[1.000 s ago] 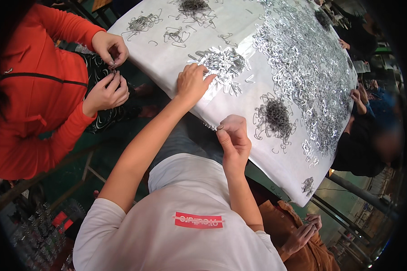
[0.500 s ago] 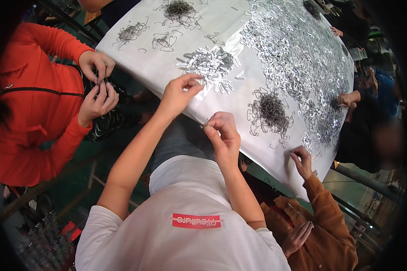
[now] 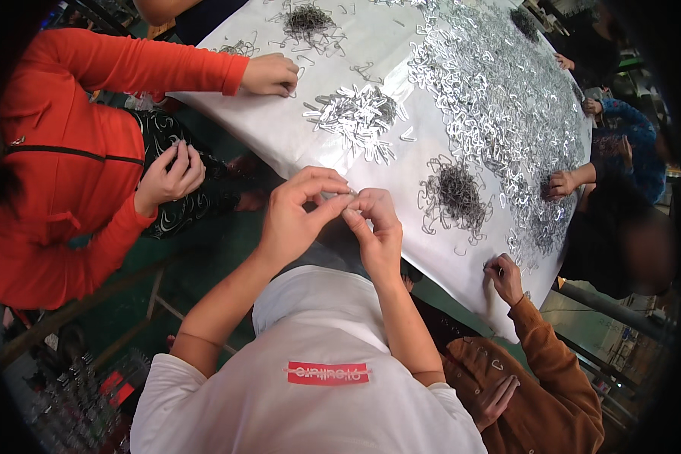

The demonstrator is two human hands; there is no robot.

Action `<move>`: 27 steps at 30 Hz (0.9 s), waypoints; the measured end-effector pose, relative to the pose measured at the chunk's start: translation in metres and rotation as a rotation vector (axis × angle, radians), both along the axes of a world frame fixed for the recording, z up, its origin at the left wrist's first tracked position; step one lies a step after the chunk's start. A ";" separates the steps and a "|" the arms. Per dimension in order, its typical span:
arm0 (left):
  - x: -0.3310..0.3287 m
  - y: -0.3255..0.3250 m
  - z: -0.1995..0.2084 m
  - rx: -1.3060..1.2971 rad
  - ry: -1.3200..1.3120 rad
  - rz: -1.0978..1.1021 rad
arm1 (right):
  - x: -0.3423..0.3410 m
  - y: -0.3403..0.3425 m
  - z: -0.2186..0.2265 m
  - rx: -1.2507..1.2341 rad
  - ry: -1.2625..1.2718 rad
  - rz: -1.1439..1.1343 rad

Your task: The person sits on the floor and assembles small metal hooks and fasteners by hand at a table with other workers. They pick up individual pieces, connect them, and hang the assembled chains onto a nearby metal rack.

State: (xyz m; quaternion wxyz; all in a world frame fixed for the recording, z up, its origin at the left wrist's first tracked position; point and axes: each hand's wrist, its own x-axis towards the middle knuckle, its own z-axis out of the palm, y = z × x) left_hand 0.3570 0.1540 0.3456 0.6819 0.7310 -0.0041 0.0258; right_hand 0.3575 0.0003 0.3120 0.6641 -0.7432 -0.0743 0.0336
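By the near edge of the worktop [image 3: 280, 129], left hand [image 3: 293, 213] and right hand [image 3: 378, 227] pinch 1 small grey piece [image 3: 352, 194] between thumbs and fingertips, presumably for fine control; silver clips [image 3: 359, 119] lie heaped nearby, likely for reach.

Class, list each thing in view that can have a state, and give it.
Bare left hand: pinching.
Bare right hand: pinching, close against the left.
Small grey metal piece: held at the fingertips, mostly hidden.
Shiny elongated silver metal pieces: loosely heaped.
Dark grey bent-wire hooks: in tangled heaps.
Shiny curved silver metal pieces: spread broadly.
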 end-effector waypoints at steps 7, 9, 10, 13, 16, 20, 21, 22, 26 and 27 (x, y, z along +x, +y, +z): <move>-0.009 0.004 -0.007 0.082 -0.114 0.025 | 0.122 -0.042 -0.021 -0.234 0.065 0.107; -0.010 0.006 -0.007 0.099 -0.112 0.041 | 0.182 -0.040 -0.032 -0.444 -0.059 0.127; -0.011 0.006 -0.006 0.076 -0.095 0.048 | 0.209 -0.034 -0.038 -0.488 -0.111 0.128; -0.012 0.006 -0.002 0.083 -0.078 0.063 | 0.273 -0.017 -0.050 -0.797 -0.243 0.160; -0.013 0.006 0.003 0.101 -0.051 0.069 | 0.312 0.000 -0.054 -0.966 -0.286 0.256; -0.013 0.007 0.007 0.129 -0.048 0.067 | 0.332 0.009 -0.058 -1.094 -0.294 0.408; -0.013 0.008 0.007 0.142 -0.056 0.057 | 0.334 0.010 -0.059 -1.116 -0.303 0.438; -0.013 0.008 0.006 0.144 -0.059 0.054 | 0.335 0.011 -0.060 -1.167 -0.329 0.454; -0.012 0.008 0.003 0.150 -0.097 0.027 | 0.340 0.012 -0.066 -1.160 -0.323 0.480; -0.012 0.008 0.002 0.163 -0.122 0.024 | 0.342 0.011 -0.067 -1.113 -0.288 0.476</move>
